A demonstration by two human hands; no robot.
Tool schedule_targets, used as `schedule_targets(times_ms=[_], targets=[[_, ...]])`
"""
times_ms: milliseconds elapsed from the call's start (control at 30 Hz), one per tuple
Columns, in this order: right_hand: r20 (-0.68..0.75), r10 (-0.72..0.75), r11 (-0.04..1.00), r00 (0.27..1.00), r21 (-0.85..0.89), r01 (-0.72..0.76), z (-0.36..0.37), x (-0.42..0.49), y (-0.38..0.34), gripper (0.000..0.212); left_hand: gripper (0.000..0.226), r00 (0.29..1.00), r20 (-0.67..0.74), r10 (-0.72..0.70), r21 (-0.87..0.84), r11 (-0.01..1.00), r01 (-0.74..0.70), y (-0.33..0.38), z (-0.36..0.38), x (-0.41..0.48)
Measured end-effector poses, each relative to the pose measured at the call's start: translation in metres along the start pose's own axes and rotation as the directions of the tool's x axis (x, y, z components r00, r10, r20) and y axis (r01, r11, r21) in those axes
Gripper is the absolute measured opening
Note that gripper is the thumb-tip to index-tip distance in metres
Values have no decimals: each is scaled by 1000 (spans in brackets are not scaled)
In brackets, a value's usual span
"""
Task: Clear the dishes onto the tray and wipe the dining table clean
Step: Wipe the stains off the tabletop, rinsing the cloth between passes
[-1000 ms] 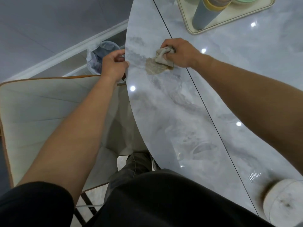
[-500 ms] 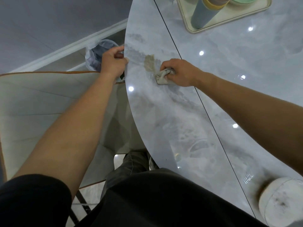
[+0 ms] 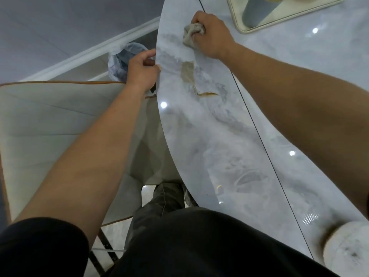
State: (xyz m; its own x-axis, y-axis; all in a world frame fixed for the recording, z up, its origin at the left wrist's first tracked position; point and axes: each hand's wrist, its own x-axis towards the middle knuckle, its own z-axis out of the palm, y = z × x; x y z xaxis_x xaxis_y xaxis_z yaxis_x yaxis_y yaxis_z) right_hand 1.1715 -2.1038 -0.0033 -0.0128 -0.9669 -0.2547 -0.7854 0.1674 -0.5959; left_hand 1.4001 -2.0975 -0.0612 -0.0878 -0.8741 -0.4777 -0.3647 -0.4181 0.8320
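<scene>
Cloth (image 3: pixel 191 35), a small grey-beige rag, is bunched into a crumpled wad with one limp corner hanging toward the near side. It lies on the dining table (image 3: pixel 209 146) at the far left of the glossy top, close to the curved rim. The right hand (image 3: pixel 212 35) grips it in a fist, fingers curled over the wad and knuckles up, pressing it onto the surface.

Just nearer than the cloth, a brown smear (image 3: pixel 187 71) sits on the pale grey marble-patterned top. A thin brown streak (image 3: pixel 207 94) trails off from it toward the right. Cloudy, dull marks surround both, and similar hazy swirls show further down the near half of the top. A dark seam runs lengthwise across the surface, passing under the right forearm.

The left hand (image 3: pixel 142 70) is at the left rim, level with the smear, its fingers curled against the table's edge and its thumb resting on top.

At the far right a cream tray (image 3: pixel 242 31) holds a grey-blue tumbler (image 3: pixel 257 13) lying at a slant. A white round object (image 3: pixel 347 254) with dark specks sits at the near right corner. Beside the table stands a cream chair (image 3: pixel 50 126) with orange piping, and beyond it a bin (image 3: pixel 121 60) lined with thin plastic.
</scene>
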Motion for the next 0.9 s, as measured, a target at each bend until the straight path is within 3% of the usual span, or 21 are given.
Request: schedule_targets(times_ms=[133,400,567,700,900], targets=[[21,35,998,999,-46,-34,9,-7,-8,29,43,1000,6,-12,-1,1000,12,1,-1,0],[256,-120,978,959,-133,158,20,-37,-16,30,43,1000,4,-25,-27,999,26,1,2,-2],[509,-241,917,826,-159,366,10,-51,-5,30,45,997,-78,-19,-28,999,17,-4,9,-3],[618,-266,864,739,-187,467,4,-66,6,35,44,997,-71,-38,-39,999,35,-7,9,0],[640,-284,853,714,-172,493,-6,-80,19,40,41,997,-78,-11,-15,1000,10,-5,9,1]])
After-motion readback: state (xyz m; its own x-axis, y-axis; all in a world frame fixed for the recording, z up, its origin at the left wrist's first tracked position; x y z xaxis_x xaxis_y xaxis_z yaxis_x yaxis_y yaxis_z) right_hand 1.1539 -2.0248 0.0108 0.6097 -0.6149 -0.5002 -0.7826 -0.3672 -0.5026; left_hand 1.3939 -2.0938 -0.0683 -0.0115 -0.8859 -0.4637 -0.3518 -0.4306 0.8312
